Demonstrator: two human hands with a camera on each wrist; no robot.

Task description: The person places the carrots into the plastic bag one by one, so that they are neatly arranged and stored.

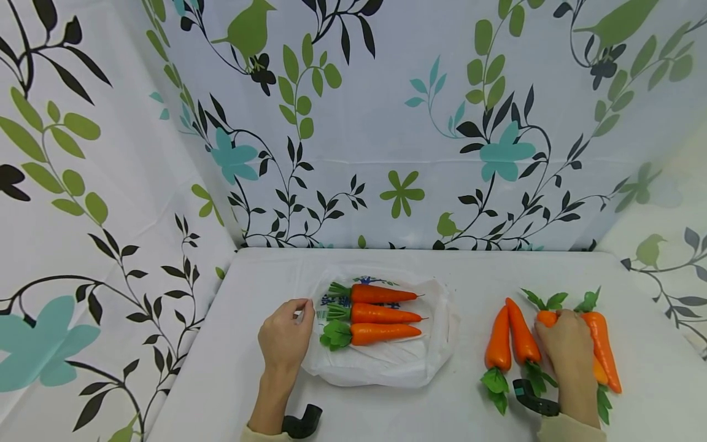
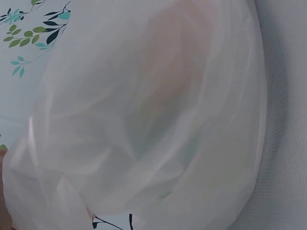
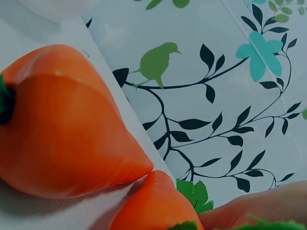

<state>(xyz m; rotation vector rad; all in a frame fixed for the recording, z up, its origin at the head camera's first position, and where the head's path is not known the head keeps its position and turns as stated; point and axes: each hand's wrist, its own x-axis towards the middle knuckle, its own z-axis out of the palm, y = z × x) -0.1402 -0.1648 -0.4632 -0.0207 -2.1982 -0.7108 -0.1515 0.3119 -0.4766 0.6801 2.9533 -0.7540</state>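
In the head view, three orange carrots point(image 1: 385, 314) with green tops lie side by side on a white plastic bag point(image 1: 381, 371). My left hand point(image 1: 284, 337) pinches the bag's left edge between thumb and fingers. Seen from the left wrist, the thin bag point(image 2: 144, 120) fills most of the view, orange showing faintly through it. Over at the right, my right hand point(image 1: 569, 347) grips a carrot point(image 1: 547, 318) whose leaves stick out past the knuckles; the palm hides most of it. From the right wrist, a large carrot point(image 3: 72, 124) shows close up beside the hand point(image 3: 264, 206).
Two leafy carrots lie left of my right hand, one of them the outer carrot point(image 1: 499, 341). Another carrot point(image 1: 606, 350) lies to its right, partly over an orange one beneath. The white table point(image 1: 221, 368) meets a patterned cloth point(image 1: 353, 202) at the back and sides.
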